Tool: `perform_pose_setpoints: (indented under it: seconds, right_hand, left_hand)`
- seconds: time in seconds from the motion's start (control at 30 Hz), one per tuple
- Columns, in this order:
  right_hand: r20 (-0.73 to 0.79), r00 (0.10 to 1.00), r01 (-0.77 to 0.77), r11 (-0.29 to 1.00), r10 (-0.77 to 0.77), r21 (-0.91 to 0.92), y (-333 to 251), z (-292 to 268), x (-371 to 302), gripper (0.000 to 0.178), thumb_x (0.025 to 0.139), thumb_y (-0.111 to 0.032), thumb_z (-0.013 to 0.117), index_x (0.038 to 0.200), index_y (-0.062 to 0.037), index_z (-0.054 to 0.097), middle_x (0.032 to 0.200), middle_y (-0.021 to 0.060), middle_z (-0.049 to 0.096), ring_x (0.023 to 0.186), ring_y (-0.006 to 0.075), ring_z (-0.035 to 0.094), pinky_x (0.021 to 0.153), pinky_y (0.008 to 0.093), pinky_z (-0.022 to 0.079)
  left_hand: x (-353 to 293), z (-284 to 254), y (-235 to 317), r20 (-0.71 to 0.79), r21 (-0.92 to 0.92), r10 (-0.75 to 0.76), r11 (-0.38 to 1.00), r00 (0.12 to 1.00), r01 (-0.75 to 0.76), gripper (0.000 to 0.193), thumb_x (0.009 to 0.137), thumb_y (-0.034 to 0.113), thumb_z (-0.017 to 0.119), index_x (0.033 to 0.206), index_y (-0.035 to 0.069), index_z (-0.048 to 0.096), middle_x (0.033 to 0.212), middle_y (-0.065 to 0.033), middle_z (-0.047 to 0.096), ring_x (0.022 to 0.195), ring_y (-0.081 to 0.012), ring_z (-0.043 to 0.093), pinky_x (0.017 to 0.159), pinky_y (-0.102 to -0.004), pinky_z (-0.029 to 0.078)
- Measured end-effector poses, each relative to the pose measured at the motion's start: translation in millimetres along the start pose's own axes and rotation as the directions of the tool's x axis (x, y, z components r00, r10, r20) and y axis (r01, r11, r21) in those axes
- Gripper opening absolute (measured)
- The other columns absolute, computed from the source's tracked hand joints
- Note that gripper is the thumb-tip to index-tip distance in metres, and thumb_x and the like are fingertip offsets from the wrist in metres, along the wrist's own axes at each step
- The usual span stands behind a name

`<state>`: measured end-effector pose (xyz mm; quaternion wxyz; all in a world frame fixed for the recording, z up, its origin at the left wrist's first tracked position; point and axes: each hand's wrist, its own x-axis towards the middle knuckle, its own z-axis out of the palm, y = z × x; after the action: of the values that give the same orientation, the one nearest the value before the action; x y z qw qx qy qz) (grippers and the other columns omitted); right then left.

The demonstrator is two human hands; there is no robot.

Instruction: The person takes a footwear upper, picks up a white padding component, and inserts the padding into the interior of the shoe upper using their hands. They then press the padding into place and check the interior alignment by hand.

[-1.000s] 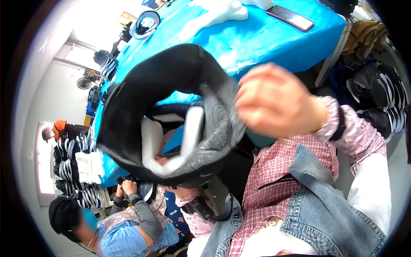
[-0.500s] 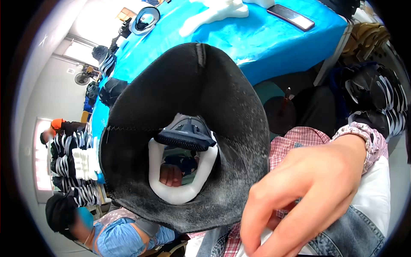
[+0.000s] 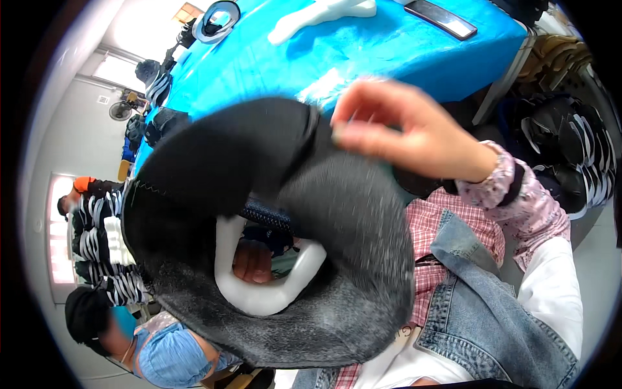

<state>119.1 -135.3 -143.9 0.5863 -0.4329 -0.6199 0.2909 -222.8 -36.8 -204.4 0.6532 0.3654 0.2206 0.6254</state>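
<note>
In front of me is a large black hat-shaped piece [image 3: 350, 207], its wide fuzzy mouth turned toward me. Deep inside it a white padded ring [image 3: 227, 259] frames an opening, with a dark ridged strip [image 3: 269, 217] across its upper edge. Through that opening show the side-by-side fingers of what seems to be my left hand [image 3: 253, 262], behind the piece; its grip is mostly hidden, but the piece is held up there. My right hand [image 3: 408, 129], somewhat blurred, is by the upper rim near the seam, thumb and fingers apart with nothing between them.
Beyond lies a blue-covered table [image 3: 272, 71] with a white moulded form [image 3: 317, 19], a phone [image 3: 440, 18] and a grey ring-shaped visor [image 3: 216, 23]. Stacked black-and-white pieces stand left and in a bin [image 3: 570, 149] at right. A person in blue [image 3: 172, 353] sits at lower left.
My right hand has risen from the lower right, near my lap, to the upper rim. The black piece has tilted and shifted slightly down and left, its right wall now folding inward.
</note>
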Motion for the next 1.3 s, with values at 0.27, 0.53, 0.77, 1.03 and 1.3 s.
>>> perform_pose_setpoints:
  seconds: [0.27, 0.53, 0.77, 1.03, 1.3]
  right_hand:
    - [0.239, 0.954, -0.299, 0.520, 0.182, 0.800, 47.3, 21.2, -0.3, 0.031, 0.091, -0.024, 0.050, 0.113, -0.0017, 0.054, 0.109, 0.0049, 0.059, 0.095, 0.0124, 0.057, 0.087, 0.0280, 0.044]
    - [0.466, 0.778, -0.615, 0.359, 0.422, 0.702, 48.9, 55.3, -11.0, 0.031, 0.088, -0.019, 0.054, 0.112, 0.0008, 0.055, 0.107, 0.0094, 0.061, 0.095, 0.0176, 0.060, 0.089, 0.0311, 0.045]
    - [0.509, 0.732, -0.608, 0.097, 0.453, 0.788, 128.8, 53.9, -42.2, 0.029, 0.087, -0.015, 0.055, 0.109, 0.0042, 0.057, 0.104, 0.0120, 0.063, 0.095, 0.0197, 0.061, 0.087, 0.0335, 0.047]
    - [-0.214, 0.843, -0.259, 0.722, 0.493, 0.641, 64.0, -84.7, -70.3, 0.042, 0.094, -0.035, 0.042, 0.111, 0.0018, 0.053, 0.107, 0.0162, 0.059, 0.092, 0.0214, 0.061, 0.082, 0.0316, 0.051]
    - [0.240, 0.727, -0.657, 0.548, 0.644, 0.518, 27.6, -33.4, -70.0, 0.038, 0.080, -0.015, 0.065, 0.111, 0.0031, 0.055, 0.103, 0.0083, 0.062, 0.089, 0.0148, 0.060, 0.083, 0.0249, 0.046]
  left_hand:
    - [-2.4, -0.2, 1.6, 0.002, -0.015, -0.032, 0.999, 0.999, 0.032, 0.063, 0.085, 0.041, 0.044, 0.127, -0.005, 0.037, 0.126, -0.0184, 0.046, 0.113, -0.0279, 0.048, 0.098, -0.0408, 0.036]
    - [-7.0, -5.6, -8.6, 0.039, -0.090, -0.126, 0.988, 0.991, 0.129, 0.065, 0.084, 0.041, 0.046, 0.128, -0.005, 0.037, 0.128, -0.0184, 0.046, 0.115, -0.0283, 0.047, 0.099, -0.0409, 0.035]
    - [-21.0, -10.8, -43.6, 0.152, -0.058, -0.429, 0.896, 0.890, 0.441, 0.066, 0.083, 0.042, 0.046, 0.129, -0.004, 0.036, 0.129, -0.0184, 0.045, 0.116, -0.0286, 0.046, 0.100, -0.0410, 0.034]
    - [-38.0, 56.2, 10.8, 0.259, 0.741, -0.340, 0.670, 0.904, 0.040, 0.054, 0.078, 0.021, 0.060, 0.122, -0.006, 0.044, 0.116, -0.0165, 0.053, 0.102, -0.0269, 0.055, 0.089, -0.0364, 0.043]
    - [-63.2, 104.0, -48.1, 0.677, 0.704, -0.522, 0.254, 0.519, -0.663, 0.041, 0.065, 0.020, 0.077, 0.101, 0.004, 0.064, 0.096, -0.0091, 0.063, 0.087, -0.0242, 0.060, 0.079, -0.0350, 0.046]
